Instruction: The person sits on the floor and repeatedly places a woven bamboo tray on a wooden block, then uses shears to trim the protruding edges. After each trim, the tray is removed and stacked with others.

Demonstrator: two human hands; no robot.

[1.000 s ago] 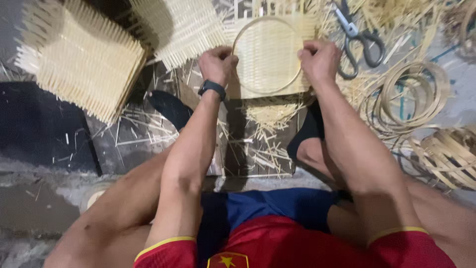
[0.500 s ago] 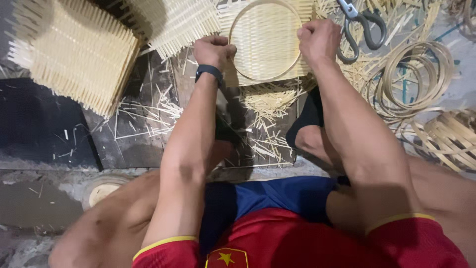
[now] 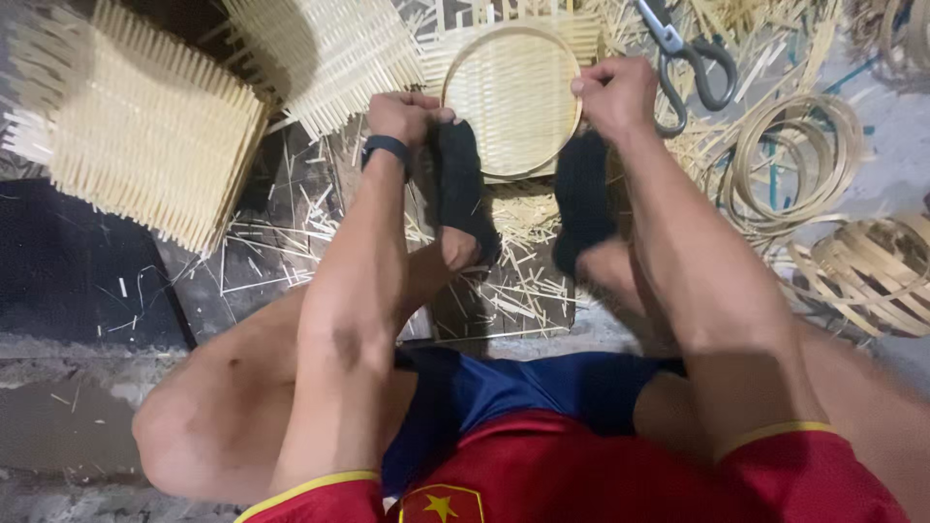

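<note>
I had both hands clamped on the round woven bamboo tray (image 3: 511, 97): my left hand (image 3: 402, 116) pinched its left rim, my right hand (image 3: 612, 95) its right rim. The tray lay on the floor ahead, and my black-socked feet (image 3: 463, 189) pressed its near edge, probably to steady it. Grey-handled scissors (image 3: 688, 53) lay just right; coiled bamboo hoops (image 3: 799, 160) sat further right.

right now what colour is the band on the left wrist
Dark, near black, on the left wrist band; the head view shows it best.
</note>
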